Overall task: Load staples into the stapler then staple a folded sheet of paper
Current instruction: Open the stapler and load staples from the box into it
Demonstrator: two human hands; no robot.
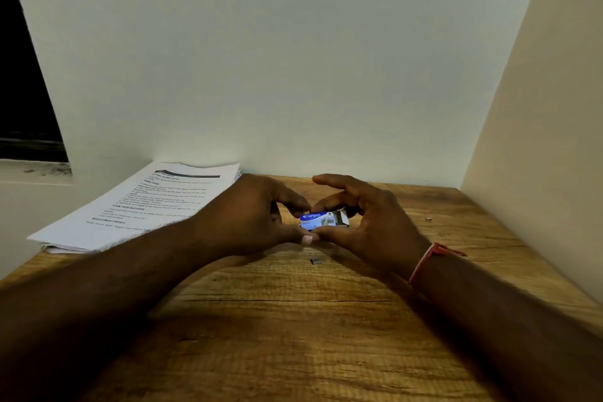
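Head view, starting nearest me: both forearms reach in over the wooden table (293, 336), with a red thread (427, 259) tied round the right wrist. Just short of the hands I see a small grey strip of staples (315, 260) lying loose on the wood. Beyond it, my left hand (251, 215) and right hand (368, 222) meet around a blue staple box (318, 220). Each pinches it, thumb beneath and curled fingers on top. The box's right end flap stands open. Further right lies a tiny object (428, 219) I cannot make out. At the far left, a stack of printed sheets (140, 202) rests against the pale wall (293, 59).
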